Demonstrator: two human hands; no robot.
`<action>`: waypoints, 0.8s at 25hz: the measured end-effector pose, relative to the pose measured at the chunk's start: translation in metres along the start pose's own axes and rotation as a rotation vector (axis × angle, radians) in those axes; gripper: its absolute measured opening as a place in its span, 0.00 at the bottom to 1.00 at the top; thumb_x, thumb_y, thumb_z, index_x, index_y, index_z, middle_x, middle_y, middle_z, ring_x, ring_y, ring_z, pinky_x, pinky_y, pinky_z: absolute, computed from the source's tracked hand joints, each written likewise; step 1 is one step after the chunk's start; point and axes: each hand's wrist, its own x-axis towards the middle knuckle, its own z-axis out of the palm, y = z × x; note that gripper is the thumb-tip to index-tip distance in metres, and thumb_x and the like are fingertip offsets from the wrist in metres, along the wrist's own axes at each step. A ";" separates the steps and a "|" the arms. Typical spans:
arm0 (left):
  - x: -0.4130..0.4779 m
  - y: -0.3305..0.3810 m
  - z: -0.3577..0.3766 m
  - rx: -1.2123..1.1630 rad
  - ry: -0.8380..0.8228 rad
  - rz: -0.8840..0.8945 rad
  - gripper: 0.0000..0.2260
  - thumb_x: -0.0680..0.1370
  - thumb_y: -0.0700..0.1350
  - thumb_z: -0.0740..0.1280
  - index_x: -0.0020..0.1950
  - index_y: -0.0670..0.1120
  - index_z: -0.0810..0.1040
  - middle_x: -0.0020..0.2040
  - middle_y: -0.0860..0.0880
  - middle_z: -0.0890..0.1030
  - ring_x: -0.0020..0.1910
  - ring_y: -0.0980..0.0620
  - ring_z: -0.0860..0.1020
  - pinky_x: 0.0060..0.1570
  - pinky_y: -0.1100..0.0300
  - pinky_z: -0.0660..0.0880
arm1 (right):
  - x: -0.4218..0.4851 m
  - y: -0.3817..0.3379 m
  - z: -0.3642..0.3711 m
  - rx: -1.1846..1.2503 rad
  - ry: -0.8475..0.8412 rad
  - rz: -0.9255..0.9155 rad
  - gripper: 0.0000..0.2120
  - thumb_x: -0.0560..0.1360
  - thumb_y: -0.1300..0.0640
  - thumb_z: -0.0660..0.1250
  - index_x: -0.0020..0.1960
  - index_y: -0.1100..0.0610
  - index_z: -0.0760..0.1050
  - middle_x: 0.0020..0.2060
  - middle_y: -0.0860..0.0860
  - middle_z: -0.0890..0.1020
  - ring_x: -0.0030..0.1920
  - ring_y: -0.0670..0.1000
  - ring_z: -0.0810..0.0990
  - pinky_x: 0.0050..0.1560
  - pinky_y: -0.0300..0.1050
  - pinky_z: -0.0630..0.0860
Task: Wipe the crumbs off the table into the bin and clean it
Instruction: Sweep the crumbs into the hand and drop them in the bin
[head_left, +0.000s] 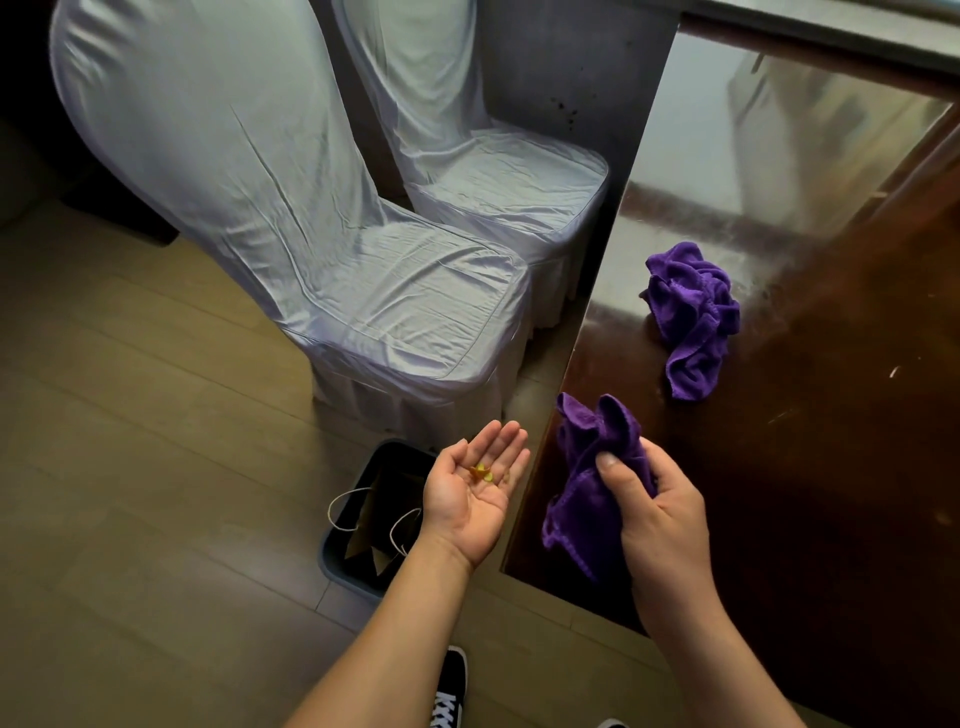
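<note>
My left hand (475, 491) is held palm up just left of the table's edge, fingers apart, with a few small yellow crumbs (483, 472) lying on the palm. It hovers over the right side of a dark bin (358, 525) on the floor. My right hand (657, 512) grips a purple cloth (587, 467) at the near left corner of the dark glossy table (810, 467). A second purple cloth (693, 322) lies crumpled on the table further back.
The bin holds a brown paper bag (376, 512) with string handles. Two chairs in pale fabric covers (395, 312) stand left of the table, close to its edge. A few pale specks (893, 371) lie on the table at right. My shoe (449, 691) is on the wooden floor.
</note>
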 end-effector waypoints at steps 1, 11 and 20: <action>-0.001 0.004 -0.003 -0.005 -0.002 0.010 0.18 0.79 0.43 0.56 0.62 0.34 0.76 0.61 0.33 0.79 0.61 0.36 0.77 0.67 0.43 0.69 | 0.000 0.000 0.001 -0.024 -0.002 -0.019 0.11 0.75 0.55 0.68 0.56 0.45 0.80 0.50 0.48 0.86 0.52 0.51 0.84 0.58 0.63 0.78; -0.020 0.075 -0.069 -0.029 0.106 0.217 0.18 0.79 0.44 0.55 0.60 0.35 0.76 0.59 0.35 0.80 0.59 0.37 0.79 0.60 0.43 0.75 | 0.005 0.013 0.026 -0.525 -0.012 -0.235 0.20 0.71 0.56 0.73 0.61 0.43 0.75 0.50 0.43 0.77 0.50 0.40 0.76 0.51 0.51 0.78; -0.001 0.117 -0.118 0.202 0.346 0.329 0.19 0.81 0.45 0.53 0.63 0.36 0.74 0.58 0.36 0.80 0.60 0.41 0.78 0.62 0.49 0.72 | 0.015 0.013 0.059 -0.573 -0.043 -0.320 0.21 0.69 0.60 0.74 0.61 0.51 0.77 0.50 0.48 0.78 0.50 0.44 0.77 0.52 0.49 0.77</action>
